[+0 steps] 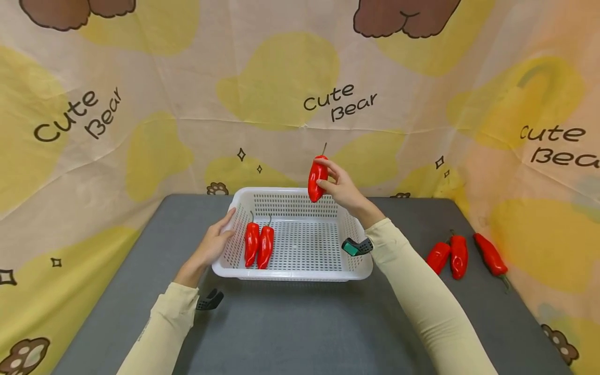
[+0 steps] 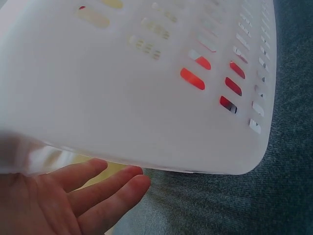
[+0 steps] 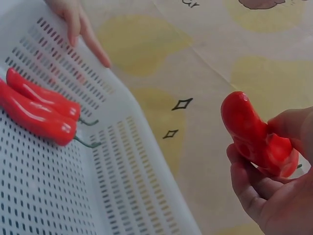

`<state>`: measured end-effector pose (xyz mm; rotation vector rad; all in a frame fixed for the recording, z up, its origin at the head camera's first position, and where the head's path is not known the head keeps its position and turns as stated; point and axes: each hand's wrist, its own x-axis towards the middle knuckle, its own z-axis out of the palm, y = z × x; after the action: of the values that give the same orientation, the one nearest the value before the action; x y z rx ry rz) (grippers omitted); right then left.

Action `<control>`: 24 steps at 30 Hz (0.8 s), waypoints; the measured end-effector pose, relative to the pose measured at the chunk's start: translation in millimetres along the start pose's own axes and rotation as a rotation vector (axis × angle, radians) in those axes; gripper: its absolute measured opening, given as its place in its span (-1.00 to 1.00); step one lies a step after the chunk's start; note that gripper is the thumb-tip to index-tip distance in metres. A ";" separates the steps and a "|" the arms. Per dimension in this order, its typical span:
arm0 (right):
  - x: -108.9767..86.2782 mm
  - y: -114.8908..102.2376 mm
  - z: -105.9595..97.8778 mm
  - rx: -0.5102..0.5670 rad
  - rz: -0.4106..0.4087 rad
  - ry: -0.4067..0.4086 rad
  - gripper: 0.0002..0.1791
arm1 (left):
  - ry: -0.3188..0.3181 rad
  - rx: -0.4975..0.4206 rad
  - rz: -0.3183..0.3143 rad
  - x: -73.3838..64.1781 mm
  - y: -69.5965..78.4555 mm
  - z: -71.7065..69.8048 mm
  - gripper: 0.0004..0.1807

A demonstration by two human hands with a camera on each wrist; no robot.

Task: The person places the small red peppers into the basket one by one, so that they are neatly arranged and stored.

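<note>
A glossy red chili pepper (image 1: 316, 179) with a thin stem is pinched between the thumb and fingers of my right hand (image 1: 344, 190), raised over the back right of a white perforated basket (image 1: 292, 274). My left hand (image 1: 214, 245) rests at the basket's left rim. In the left wrist view, its fingers (image 2: 115, 198) extend fairly straight beside the outer wall. Inside the basket, two red chili peppers (image 1: 251, 244) (image 1: 265, 247) lie side by side at the left end, stems pointing to the back.
On the right part of the grey table (image 1: 300, 328) lie three more red chili peppers (image 1: 438, 257) (image 1: 459, 256) (image 1: 490, 254), one of them partly behind my right sleeve. A patterned cloth (image 1: 276, 78) hangs behind the table and along its sides.
</note>
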<state>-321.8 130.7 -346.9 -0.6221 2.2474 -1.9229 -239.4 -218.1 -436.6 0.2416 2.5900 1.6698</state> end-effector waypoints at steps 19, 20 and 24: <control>21.5 21.4 35.9 0.154 0.065 0.064 -0.39 | 0.010 0.021 0.020 0.6 0.3 2.4 -0.32; 22.2 23.2 38.6 0.169 0.067 0.061 -0.40 | 0.012 0.023 0.019 0.0 -0.1 1.8 -0.32; 24.0 29.7 48.6 0.218 0.078 0.054 -0.43 | 0.011 0.022 0.016 -1.8 -0.6 0.2 -0.32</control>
<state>-333.4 80.1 -380.5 -0.4513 2.0190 -2.1293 -237.6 -218.5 -437.3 0.2548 2.6230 1.6527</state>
